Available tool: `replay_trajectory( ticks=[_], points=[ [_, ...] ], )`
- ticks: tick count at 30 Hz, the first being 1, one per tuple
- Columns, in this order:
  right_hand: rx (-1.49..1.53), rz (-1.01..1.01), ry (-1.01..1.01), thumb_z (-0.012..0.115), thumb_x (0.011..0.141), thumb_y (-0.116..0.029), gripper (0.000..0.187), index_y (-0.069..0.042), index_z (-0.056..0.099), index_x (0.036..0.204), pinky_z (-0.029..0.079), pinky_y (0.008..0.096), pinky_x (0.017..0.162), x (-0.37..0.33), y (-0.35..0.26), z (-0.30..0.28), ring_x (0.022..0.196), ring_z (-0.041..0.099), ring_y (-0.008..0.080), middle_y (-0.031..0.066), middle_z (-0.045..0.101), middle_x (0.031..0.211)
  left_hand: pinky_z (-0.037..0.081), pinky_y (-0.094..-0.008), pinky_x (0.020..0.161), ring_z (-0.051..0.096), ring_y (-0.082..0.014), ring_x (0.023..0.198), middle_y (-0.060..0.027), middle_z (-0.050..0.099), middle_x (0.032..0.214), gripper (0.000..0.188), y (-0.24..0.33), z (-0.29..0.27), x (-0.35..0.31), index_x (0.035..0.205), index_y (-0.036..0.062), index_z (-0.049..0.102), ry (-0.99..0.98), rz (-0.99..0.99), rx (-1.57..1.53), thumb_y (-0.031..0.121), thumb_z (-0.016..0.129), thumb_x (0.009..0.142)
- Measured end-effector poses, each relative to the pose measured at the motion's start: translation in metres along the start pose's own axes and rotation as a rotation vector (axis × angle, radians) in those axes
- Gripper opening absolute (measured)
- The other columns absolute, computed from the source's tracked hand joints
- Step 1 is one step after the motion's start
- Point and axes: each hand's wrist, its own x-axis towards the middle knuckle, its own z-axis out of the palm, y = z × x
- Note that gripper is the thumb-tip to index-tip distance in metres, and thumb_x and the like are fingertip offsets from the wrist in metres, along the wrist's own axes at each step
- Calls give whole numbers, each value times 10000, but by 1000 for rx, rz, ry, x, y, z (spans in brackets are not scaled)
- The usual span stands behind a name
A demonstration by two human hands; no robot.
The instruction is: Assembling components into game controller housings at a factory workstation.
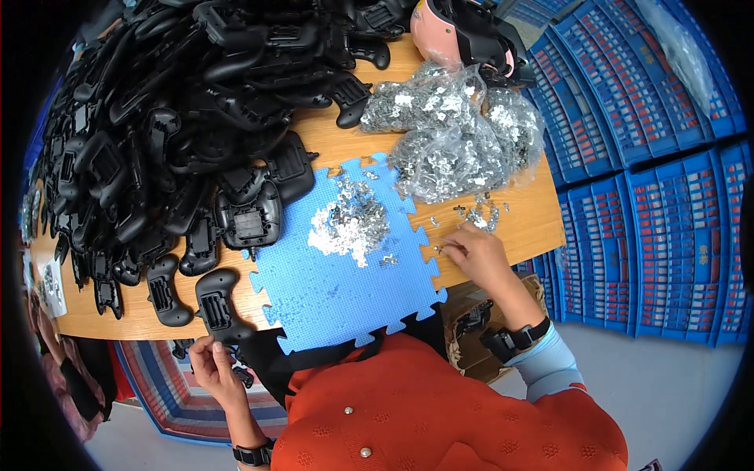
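Observation:
My right hand [481, 257] is over the wooden table, right of the blue foam mat. Its thumb and forefinger are closed at a small metal clip [439, 249]. More loose metal clips [481, 217] lie just beyond the fingers. At the table's front edge, my left hand [216, 370] has curled fingers with the thumb drawn in; what they hold, if anything, does not show. Right above it lies a black game controller shell [214, 304] with an open rectangular compartment. A heap of silvery metal clips [351, 220] sits on the blue foam mat [338, 294].
A big pile of black controller shells [181, 118] covers the table's left and back. Clear bags of metal clips [452, 161] stand at the back right, before a pink helmet [434, 33]. Blue crates [628, 228] are stacked at right. An open carton [469, 334] is below the table.

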Motion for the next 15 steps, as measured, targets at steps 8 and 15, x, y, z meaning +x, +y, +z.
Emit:
replay_trajectory(
  ticks=[8, 15],
  points=[
    [-18, -7, 47, 670, 822, -140, 131, -86, 688, 940, 514, 379, 636, 23, 1, -3, 739, 636, 274, 57, 611, 855, 346, -163, 529, 433, -34, 615, 5, 528, 796, 149, 3, -1, 0, 1045, 11, 541, 1, 12, 17, 141, 554, 972],
    [-9, -17, 49, 670, 809, -120, 86, -67, 674, 877, 513, 373, 634, 28, 4, 9, 736, 630, 275, 57, 602, 849, 346, -167, 523, 438, -35, 614, 3, 528, 784, 147, 3, -2, -1, 1038, 13, 531, 11, 2, 6, 144, 550, 975]
  ],
)
